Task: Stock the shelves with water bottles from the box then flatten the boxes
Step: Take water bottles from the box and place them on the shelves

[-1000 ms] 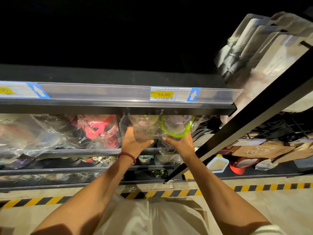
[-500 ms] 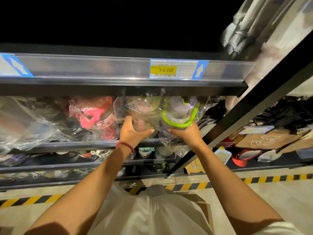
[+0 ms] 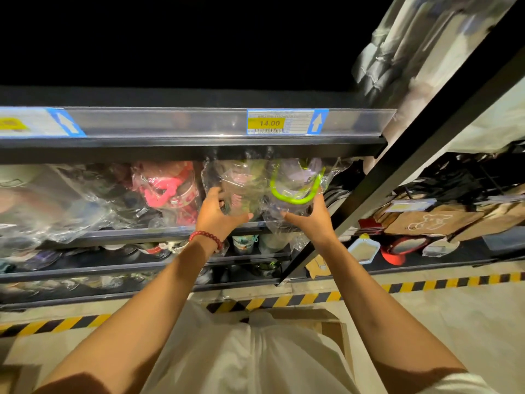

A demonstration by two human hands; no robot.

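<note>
Two plastic-wrapped water bottles stand side by side on a dark shelf [image 3: 159, 236] under the 14.00 price tag [image 3: 267, 123]. My left hand [image 3: 217, 213] grips the clear bottle [image 3: 241, 189] at its base, thumb pointing right. My right hand [image 3: 311, 216] holds the base of the bottle with the green handle [image 3: 295, 186]. A pink-handled wrapped bottle [image 3: 167, 189] stands to the left of them. The open cardboard box [image 3: 326, 325] lies on the floor below, partly hidden by my white clothing.
More wrapped bottles fill the shelf to the left and the lower shelves. A black diagonal upright [image 3: 397, 155] runs just right of my right hand. Beyond it are bags, brown packages [image 3: 426, 223] and a red item [image 3: 397, 250]. Yellow-black tape [image 3: 312, 298] marks the floor.
Both hands have stayed on the two bottles while pushing them a little deeper onto the shelf. The view has shifted slightly downward.
</note>
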